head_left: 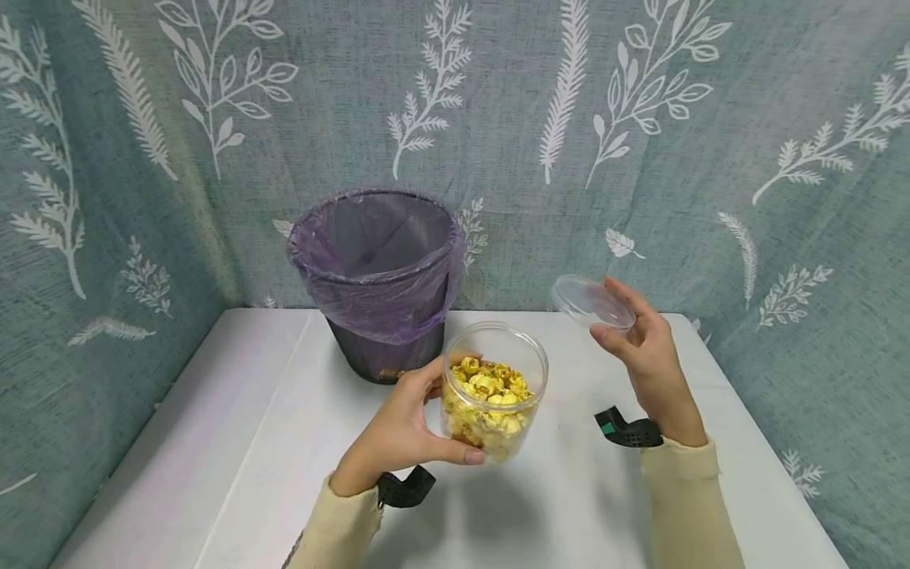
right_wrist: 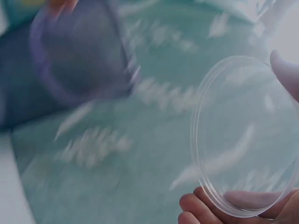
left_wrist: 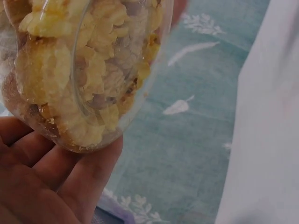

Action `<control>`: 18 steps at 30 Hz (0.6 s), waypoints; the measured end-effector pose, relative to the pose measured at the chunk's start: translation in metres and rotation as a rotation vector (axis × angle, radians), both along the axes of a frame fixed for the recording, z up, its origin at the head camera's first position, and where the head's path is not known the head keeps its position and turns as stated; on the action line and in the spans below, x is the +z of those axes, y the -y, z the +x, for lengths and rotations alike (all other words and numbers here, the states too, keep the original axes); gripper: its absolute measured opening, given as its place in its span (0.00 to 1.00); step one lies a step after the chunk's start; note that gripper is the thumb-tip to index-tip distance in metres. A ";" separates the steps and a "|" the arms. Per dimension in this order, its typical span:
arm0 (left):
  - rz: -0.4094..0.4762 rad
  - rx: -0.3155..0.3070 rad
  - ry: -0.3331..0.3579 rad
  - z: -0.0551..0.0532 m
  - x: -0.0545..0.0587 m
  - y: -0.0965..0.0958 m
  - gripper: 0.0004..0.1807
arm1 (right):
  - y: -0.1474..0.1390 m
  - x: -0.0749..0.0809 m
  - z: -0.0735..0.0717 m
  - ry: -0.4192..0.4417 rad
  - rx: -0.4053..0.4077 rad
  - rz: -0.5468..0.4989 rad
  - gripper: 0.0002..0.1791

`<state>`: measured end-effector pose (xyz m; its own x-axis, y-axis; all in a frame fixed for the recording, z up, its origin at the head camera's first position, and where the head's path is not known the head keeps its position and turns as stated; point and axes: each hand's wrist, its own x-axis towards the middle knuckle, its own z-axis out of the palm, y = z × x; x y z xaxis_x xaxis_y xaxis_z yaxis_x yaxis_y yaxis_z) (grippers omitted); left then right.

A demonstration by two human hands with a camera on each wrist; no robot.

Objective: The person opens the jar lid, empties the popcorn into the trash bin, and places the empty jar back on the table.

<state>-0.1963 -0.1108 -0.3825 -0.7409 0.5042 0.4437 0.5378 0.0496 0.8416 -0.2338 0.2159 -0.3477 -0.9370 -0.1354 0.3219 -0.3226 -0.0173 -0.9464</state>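
My left hand [head_left: 401,431] grips a clear plastic jar [head_left: 495,395] by its side, thumb in front and fingers behind. Yellow popcorn [head_left: 490,387] fills the lower part of the jar, whose open mouth leans toward me. In the left wrist view the popcorn [left_wrist: 93,70] presses against the clear wall, with fingers [left_wrist: 86,182] bent around the base. To the right and a little higher, my right hand [head_left: 650,356] pinches a round transparent lid [head_left: 590,300] by its edge. The right wrist view shows that lid [right_wrist: 245,135] between thumb and fingers.
A black mesh waste bin [head_left: 387,348] with a purple bag [head_left: 377,304] over its rim stands behind and left of the jar. The white table [head_left: 284,450] ends at a green leaf-patterned cloth [head_left: 341,95] at the back and sides.
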 end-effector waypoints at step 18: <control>0.007 -0.009 -0.019 0.000 0.000 0.001 0.54 | -0.003 -0.101 -0.069 0.355 -0.276 0.679 0.60</control>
